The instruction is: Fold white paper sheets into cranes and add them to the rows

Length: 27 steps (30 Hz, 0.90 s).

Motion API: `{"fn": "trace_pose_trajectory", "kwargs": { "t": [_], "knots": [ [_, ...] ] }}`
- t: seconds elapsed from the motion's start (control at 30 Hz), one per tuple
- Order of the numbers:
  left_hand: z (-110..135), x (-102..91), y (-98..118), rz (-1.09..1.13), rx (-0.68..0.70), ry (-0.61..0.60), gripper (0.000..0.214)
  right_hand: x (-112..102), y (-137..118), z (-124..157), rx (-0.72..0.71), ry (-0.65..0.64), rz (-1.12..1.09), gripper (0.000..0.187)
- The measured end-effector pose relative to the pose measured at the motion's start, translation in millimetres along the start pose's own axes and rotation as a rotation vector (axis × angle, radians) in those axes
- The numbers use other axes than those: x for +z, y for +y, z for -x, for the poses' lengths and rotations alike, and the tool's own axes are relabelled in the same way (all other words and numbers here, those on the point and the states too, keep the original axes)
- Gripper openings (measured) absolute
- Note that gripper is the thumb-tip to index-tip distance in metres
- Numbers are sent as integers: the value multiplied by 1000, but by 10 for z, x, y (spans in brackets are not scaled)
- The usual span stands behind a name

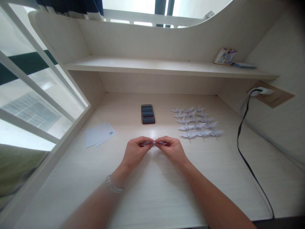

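My left hand [136,150] and my right hand [172,149] meet over the middle of the pale wooden desk [152,190], both pinching one small folded piece of white paper [154,143] between fingertips. The paper is mostly hidden by my fingers. A bead bracelet [113,186] circles my left wrist. To the right, beyond my right hand, several finished white paper cranes [197,122] lie in rows on the desk.
A small stack of blank white paper sheets [99,134] lies left of my hands. A dark phone [147,114] rests behind them. A black cable [245,149] runs from a wall socket [262,92] down the desk's right side. A shelf [166,68] above holds a small packet [225,56].
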<state>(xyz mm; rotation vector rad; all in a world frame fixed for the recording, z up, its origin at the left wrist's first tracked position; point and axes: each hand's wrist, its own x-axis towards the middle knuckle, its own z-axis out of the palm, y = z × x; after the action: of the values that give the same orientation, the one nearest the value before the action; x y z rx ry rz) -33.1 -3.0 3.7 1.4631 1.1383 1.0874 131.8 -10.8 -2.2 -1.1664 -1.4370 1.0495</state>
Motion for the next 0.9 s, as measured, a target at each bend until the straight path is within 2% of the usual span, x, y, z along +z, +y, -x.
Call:
{"fn": "trace_pose_trajectory", "kwargs": {
  "t": [0.23, 0.6, 0.9],
  "knots": [
    [9, -9, 23, -91, 2, -37, 19, -9, -12, -8, 107, -75, -23, 21],
    [4, 0, 8, -77, -3, -39, 21, -39, -8, -11, 147, -107, -21, 22],
    [-14, 0, -14, -49, -43, -82, 23, -46, -23, 15, 108, -113, 8, 19]
  ]
}}
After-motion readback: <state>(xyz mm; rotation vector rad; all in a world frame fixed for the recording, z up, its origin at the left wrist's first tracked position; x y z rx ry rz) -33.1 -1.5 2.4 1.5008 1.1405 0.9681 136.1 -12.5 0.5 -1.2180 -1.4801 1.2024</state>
